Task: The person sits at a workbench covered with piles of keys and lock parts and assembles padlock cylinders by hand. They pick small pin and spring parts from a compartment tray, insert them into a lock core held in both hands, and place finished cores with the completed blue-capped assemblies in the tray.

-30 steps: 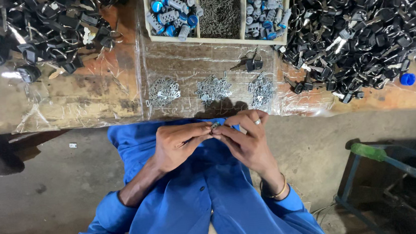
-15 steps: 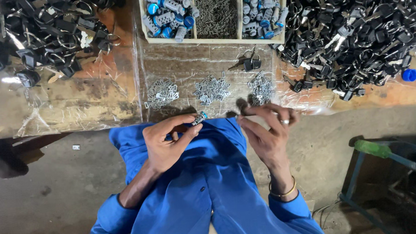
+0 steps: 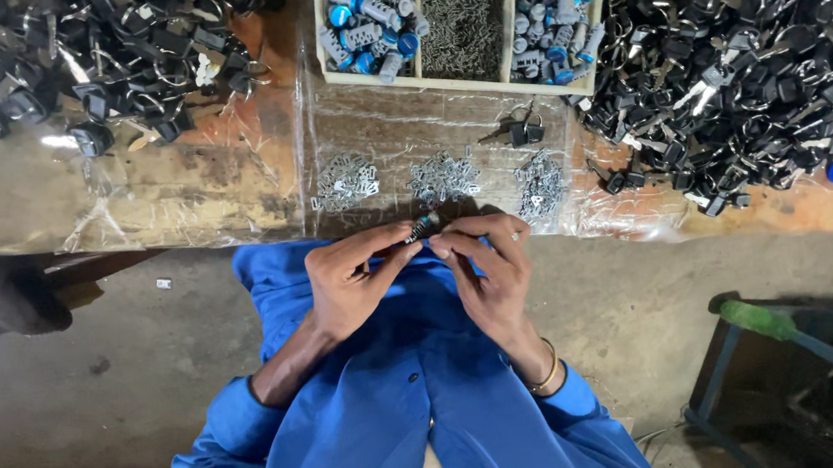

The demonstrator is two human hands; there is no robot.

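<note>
While pinched between left hand and right hand fingertips above the lap, risked dropping small lock cylinder off tabletop edge through slack grip.

Soft, even daylight is falling from above, w/ no hard shadows. Clear plastic sheet over the workbench is throwing white glare patches, esp. at its creases. Pile of black keys is reading very dark, detail sinking into black. Blue work shirt is looking saturated and well exposed. A soft shadow is sitting under the bench edge, above the hands. Wide lens is bending the bench edge toward the corners. Centre is staying sharp; frame edges are going slightly soft, esp. bottom right.
</note>
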